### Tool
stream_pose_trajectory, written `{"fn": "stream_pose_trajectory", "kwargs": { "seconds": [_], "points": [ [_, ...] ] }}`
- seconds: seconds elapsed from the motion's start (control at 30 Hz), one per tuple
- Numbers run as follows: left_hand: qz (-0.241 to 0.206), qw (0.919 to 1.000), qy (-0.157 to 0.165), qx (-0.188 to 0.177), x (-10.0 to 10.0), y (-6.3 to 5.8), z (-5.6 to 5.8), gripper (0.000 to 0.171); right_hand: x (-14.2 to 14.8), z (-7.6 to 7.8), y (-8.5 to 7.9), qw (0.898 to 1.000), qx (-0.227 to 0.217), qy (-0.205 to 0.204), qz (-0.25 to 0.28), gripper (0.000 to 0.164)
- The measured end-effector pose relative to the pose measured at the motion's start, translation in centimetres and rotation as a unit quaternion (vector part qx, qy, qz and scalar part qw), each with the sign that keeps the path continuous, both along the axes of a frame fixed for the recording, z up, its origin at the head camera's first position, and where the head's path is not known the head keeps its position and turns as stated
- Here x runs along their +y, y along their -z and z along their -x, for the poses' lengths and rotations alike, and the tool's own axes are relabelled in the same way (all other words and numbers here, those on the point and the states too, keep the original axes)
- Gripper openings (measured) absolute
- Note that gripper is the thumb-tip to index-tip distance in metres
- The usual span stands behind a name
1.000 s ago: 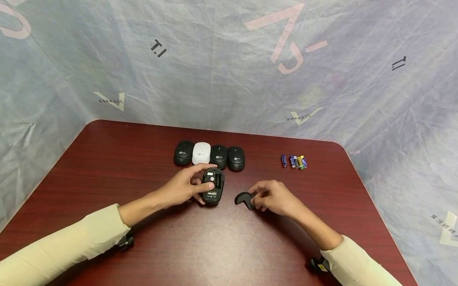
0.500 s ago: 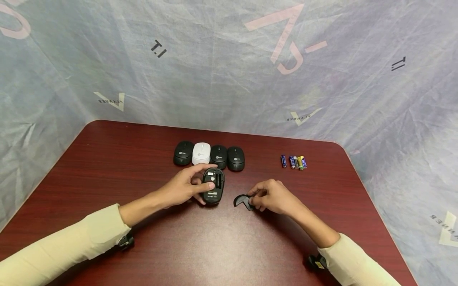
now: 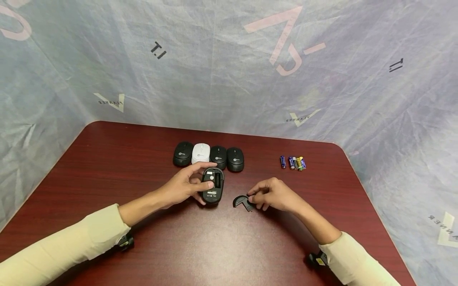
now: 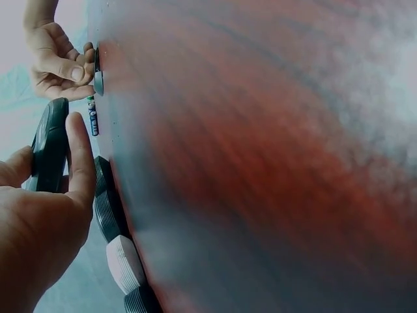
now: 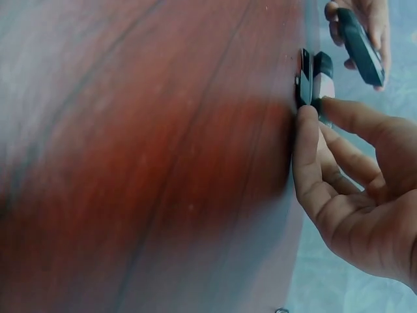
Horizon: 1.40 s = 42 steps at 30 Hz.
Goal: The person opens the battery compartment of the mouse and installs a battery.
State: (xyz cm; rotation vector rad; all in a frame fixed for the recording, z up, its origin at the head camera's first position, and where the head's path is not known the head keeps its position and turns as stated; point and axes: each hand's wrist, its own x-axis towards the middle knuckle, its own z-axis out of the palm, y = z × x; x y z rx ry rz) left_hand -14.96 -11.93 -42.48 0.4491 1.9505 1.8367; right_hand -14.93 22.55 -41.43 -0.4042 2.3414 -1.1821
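My left hand (image 3: 184, 183) grips a black computer mouse (image 3: 213, 194) turned underside up, thumb across its base and fingers along its far side. Its battery slot is uncovered and looks dark inside. To the right, my right hand (image 3: 273, 194) pinches a black curved battery cover (image 3: 240, 201) between thumb and fingers, its inner face up, low over the table. In the left wrist view the held mouse (image 4: 51, 147) appears edge-on between thumb and finger. The right wrist view has the cover (image 5: 304, 78) at my fingertips.
Behind my left hand a row of mice stands side by side: black mice (image 3: 183, 154) (image 3: 235, 159) and a white mouse (image 3: 201, 153). Several small batteries (image 3: 297, 163) lie at the back right, with one blue battery (image 3: 283, 162) slightly apart. A printed cloth (image 3: 214, 71) hangs behind the red-brown table (image 3: 222, 246).
The battery cover in my right hand has flipped from its smooth outer face to its inner face and shifted slightly left and nearer. My left hand and the mouse hold almost still.
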Motion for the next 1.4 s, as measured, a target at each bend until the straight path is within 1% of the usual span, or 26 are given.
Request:
{"fn": "stream_pose_trajectory", "kwargs": {
  "seconds": [0.13,0.37,0.57,0.67,0.77,1.0,1.4],
  "points": [
    [-0.001,1.0,0.0,-0.002,0.0,0.1,0.0,0.07,0.5,0.3,0.1,1.0,-0.011,0.004,0.016,0.024],
    [-0.006,1.0,-0.001,-0.006,0.0,0.2,0.0,0.069,1.6,0.9,0.3,0.997,-0.052,0.024,0.057,0.03],
    [-0.009,0.9999,-0.001,-0.006,-0.1,0.1,0.0,0.068,2.5,1.5,0.4,0.994,-0.071,0.022,0.083,0.036],
    [-0.01,0.9999,-0.001,-0.006,-0.1,0.1,0.0,0.068,3.0,1.8,0.3,0.994,-0.068,0.021,0.088,0.038],
    [-0.01,0.9999,-0.002,-0.005,-0.1,0.2,0.1,0.068,3.5,2.0,0.3,0.994,-0.063,0.028,0.083,0.038],
    [-0.01,0.9999,-0.003,-0.006,-0.2,0.3,0.2,0.068,5.0,2.2,0.1,0.994,-0.054,0.059,0.074,0.04],
    [-0.01,0.9999,-0.008,-0.008,-0.7,0.0,0.0,0.068,6.9,2.8,-0.6,0.993,-0.047,0.089,0.062,0.044]
  ]
}}
